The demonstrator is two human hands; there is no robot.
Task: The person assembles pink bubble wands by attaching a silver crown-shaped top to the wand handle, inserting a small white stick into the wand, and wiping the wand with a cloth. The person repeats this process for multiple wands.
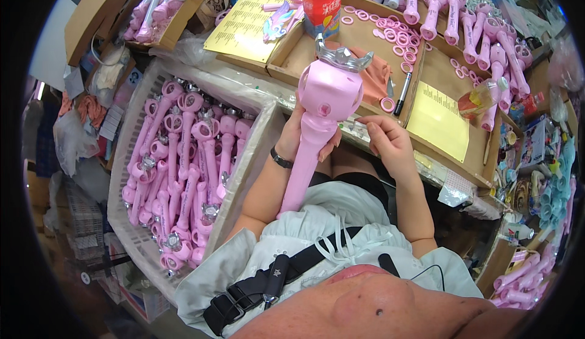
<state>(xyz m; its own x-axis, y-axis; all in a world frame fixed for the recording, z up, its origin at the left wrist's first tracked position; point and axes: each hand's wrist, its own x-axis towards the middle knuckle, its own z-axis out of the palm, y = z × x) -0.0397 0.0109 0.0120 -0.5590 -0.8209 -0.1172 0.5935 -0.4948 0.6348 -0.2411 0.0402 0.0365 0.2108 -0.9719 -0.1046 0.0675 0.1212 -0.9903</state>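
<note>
A crowded workbench point(317, 49) of shallow cardboard trays fills the view, and the pink toy wand point(320, 116) held upright over its near edge serves as landmark; the left hand point(298, 135) is wrapped round the wand's handle just below the round head, which carries a silver crown point(342, 57); the right hand point(387, 141), just right of the wand, has its fingertips pinched together, perhaps on some small part too tiny to make out; left of the wand a white basket point(131, 229) holds many finished wands; behind it stand a red bottle point(322, 2) and loose pink rings point(396, 34); a yellow sheet point(439, 119) lies to its right.
</note>
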